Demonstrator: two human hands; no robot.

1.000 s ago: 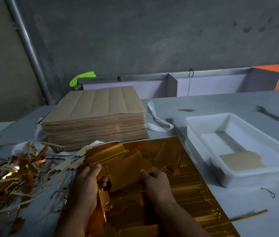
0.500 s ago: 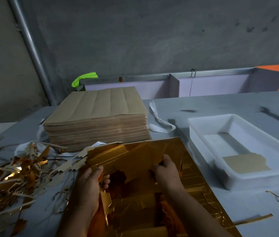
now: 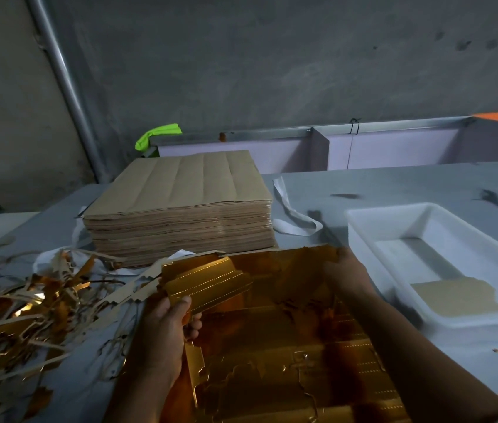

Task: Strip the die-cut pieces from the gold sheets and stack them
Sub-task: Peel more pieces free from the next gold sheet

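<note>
My left hand (image 3: pixel 162 328) pinches a freed gold piece (image 3: pixel 211 282) over the gold sheet (image 3: pixel 287 346) near me. My right hand (image 3: pixel 343 270) sits at its far edge, grip too blurred to tell. One tan piece (image 3: pixel 458 296) lies in the white tray (image 3: pixel 363 221), right; scrap (image 3: pixel 28 300) piles left. Most stripping remains, I judge.

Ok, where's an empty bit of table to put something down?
Bare table lies behind the white tray, up to the far boards, and a little in front of it. Scraps crowd the left; the gold sheet, left hand, right hand and paper stack fill the middle.
</note>
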